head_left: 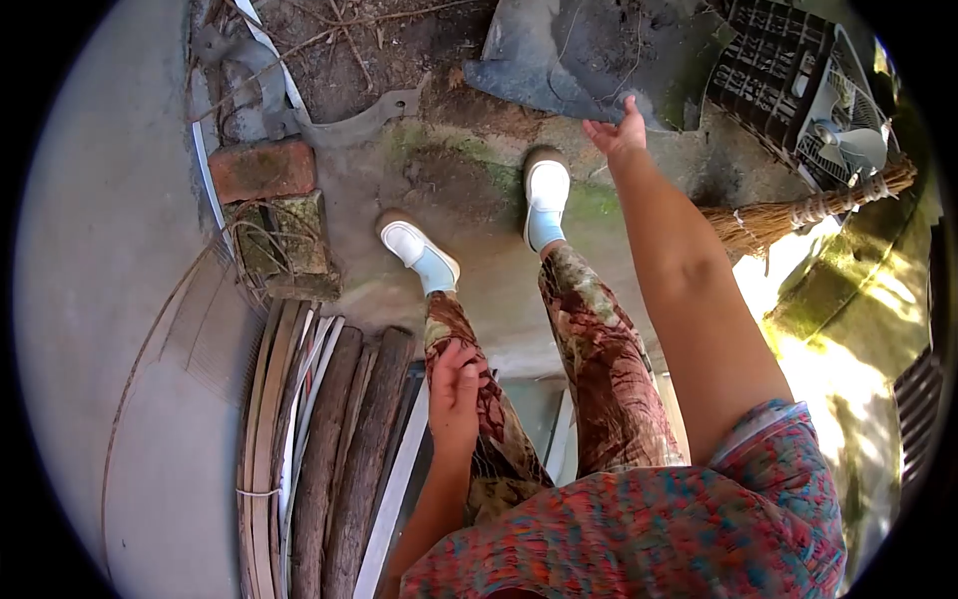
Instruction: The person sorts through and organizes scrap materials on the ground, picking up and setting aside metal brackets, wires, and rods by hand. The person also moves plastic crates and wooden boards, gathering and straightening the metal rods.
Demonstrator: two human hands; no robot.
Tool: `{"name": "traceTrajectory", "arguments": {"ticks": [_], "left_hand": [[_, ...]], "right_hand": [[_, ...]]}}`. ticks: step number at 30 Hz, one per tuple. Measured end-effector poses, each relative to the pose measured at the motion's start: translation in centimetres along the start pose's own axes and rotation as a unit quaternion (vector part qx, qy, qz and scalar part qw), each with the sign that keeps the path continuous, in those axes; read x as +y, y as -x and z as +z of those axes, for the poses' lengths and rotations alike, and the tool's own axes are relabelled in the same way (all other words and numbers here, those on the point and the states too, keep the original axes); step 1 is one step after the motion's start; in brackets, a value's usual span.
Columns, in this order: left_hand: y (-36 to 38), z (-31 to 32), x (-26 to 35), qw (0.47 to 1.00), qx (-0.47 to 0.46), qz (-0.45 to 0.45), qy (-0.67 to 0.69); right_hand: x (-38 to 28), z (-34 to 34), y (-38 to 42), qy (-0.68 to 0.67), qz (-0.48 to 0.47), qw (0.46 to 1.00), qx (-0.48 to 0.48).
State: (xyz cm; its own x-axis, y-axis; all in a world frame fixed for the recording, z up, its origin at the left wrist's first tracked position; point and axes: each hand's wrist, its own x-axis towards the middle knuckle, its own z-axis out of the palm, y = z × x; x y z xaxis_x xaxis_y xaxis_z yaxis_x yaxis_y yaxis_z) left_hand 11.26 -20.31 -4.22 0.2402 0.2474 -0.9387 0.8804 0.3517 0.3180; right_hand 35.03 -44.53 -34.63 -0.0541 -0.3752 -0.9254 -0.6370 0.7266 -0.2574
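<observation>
My right hand (621, 133) is stretched forward, its fingers apart and holding nothing. Its fingertips are right at the near edge of a dark grey sheet (529, 85) that lies on the ground with dirt and thin wire-like strands on it. My left hand (456, 394) hangs close to my patterned trouser leg (454, 334), overlapping it in this view. The fingers of that hand are loosely extended, with nothing in them.
Bricks (261, 170) are stacked by the wall at left, above upright wooden boards and logs (329, 449). A twig broom (798, 215) lies at right beneath a dark slatted crate (768, 70) and a fan (848, 145). Dry twigs (344, 40) lie on soil ahead.
</observation>
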Motion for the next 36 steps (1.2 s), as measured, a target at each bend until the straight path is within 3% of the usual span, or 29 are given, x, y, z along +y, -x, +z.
{"name": "traceTrajectory", "arguments": {"ticks": [4,6,8,12,16,20,25,27,30,34,36], "left_hand": [[0.7,2.3,1.0,0.999,-0.038,0.001,-0.012],[0.9,2.1,1.8,0.999,-0.031,0.015,-0.033],[1.7,1.9,2.7,0.999,-0.017,0.008,-0.041],[3.1,1.9,4.9,0.995,-0.008,0.059,-0.083],[5.1,3.1,6.6,0.991,-0.032,0.091,-0.092],[6.6,5.0,7.8,0.987,-0.064,0.095,-0.117],[7.2,6.6,7.5,0.983,-0.092,0.086,-0.133],[7.5,7.1,8.1,0.983,-0.09,0.085,-0.137],[7.4,7.5,8.5,0.983,-0.112,0.072,-0.126],[5.9,7.5,9.1,0.978,-0.129,0.097,-0.131],[5.1,7.2,9.9,0.98,-0.119,0.097,-0.124]], "right_hand": [[-0.3,0.1,-1.7,-0.058,-0.03,0.998,-0.002],[-0.8,0.9,-0.7,0.093,-0.039,0.992,-0.07],[-1.8,0.8,3.1,0.09,-0.064,0.987,-0.114],[-3.9,-0.6,11.5,-0.084,-0.006,0.979,-0.187],[-7.0,-7.4,19.6,-0.159,0.054,0.972,-0.164],[-6.8,-19.6,21.3,-0.204,0.128,0.951,-0.195],[-6.6,-34.3,21.5,-0.263,0.209,0.932,-0.137],[-5.5,-37.5,20.3,-0.25,0.163,0.951,-0.077],[-3.1,-41.6,16.2,-0.315,0.186,0.93,-0.04],[-0.1,-42.3,15.3,-0.178,0.117,0.973,0.084],[0.6,-40.5,15.2,0.008,0.176,0.969,0.172]]}}
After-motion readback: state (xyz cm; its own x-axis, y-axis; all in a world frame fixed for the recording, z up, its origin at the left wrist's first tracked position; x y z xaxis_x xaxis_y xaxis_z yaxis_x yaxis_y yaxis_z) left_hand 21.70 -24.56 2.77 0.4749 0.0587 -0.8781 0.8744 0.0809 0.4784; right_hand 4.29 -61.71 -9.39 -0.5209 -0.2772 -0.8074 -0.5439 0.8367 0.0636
